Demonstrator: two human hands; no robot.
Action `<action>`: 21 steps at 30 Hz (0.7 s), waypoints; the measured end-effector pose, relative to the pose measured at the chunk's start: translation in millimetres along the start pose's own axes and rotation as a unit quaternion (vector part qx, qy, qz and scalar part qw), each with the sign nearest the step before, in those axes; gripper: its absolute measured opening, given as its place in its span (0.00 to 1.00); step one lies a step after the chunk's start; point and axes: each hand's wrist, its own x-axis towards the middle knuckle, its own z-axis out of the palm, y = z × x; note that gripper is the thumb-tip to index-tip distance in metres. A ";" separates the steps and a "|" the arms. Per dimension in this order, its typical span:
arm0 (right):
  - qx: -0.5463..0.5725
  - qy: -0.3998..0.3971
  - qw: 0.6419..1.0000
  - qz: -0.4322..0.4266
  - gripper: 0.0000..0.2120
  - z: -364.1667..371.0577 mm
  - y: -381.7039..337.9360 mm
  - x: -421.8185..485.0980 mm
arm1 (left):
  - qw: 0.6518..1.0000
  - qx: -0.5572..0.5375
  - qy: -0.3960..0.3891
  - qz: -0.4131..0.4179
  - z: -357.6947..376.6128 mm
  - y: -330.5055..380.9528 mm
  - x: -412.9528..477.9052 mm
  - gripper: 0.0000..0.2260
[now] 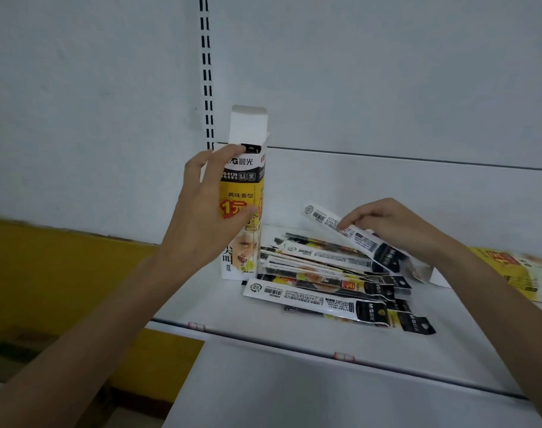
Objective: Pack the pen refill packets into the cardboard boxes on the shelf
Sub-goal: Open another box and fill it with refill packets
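The left hand [201, 211] gripped the box [248, 171], and the right hand [387, 223] pinched a light-looking, bendy packet [325, 219] near its middle.

- the upright box [245, 180] stands on the shelf [294, 335] near its left edge, toward the back, open end up
- left hand [208, 208] is wrapped round it from the left
- the pile of packets [325, 282] lies just right of that box, spreading toward the front edge
- right hand [387, 223] pinches a lifted packet [350, 234], tilted over the back of the pile
- a flat box [517, 270] lies further right, behind the right arm
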 end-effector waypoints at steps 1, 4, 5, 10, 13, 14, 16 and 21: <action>0.060 -0.006 0.998 0.023 0.19 -1.9 -2.1 -0.6 | 1.000 0.005 0.001 0.000 0.4 -0.1 -0.2 0.31; 0.149 -0.044 0.988 0.023 0.21 -8.0 -5.0 -6.0 | 1.000 0.018 0.002 0.002 1.6 -0.2 -0.6 0.31; 0.126 -0.042 0.991 0.006 0.19 -8.5 -5.5 -7.4 | 1.000 0.019 0.001 0.003 1.9 0.1 -0.5 0.31; -0.133 0.136 0.975 -0.117 0.03 -3.5 5.6 -1.2 | 0.999 0.037 0.001 0.010 4.0 1.1 -1.3 0.31; -0.182 0.118 0.965 -0.150 0.06 1.0 7.3 1.3 | 0.999 0.043 0.001 0.012 5.1 1.0 -1.4 0.31; -0.170 0.089 0.970 -0.147 0.06 3.2 5.6 0.3 | 0.999 0.044 0.000 0.011 5.4 1.2 -1.4 0.31; -0.178 0.020 0.974 -0.138 0.06 9.9 6.8 0.8 | 0.999 0.044 -0.001 0.013 5.6 2.0 -2.1 0.31; -0.313 -0.098 0.942 -0.075 0.10 27.7 23.1 6.5 | 0.999 0.044 -0.003 0.018 4.7 1.7 -2.9 0.31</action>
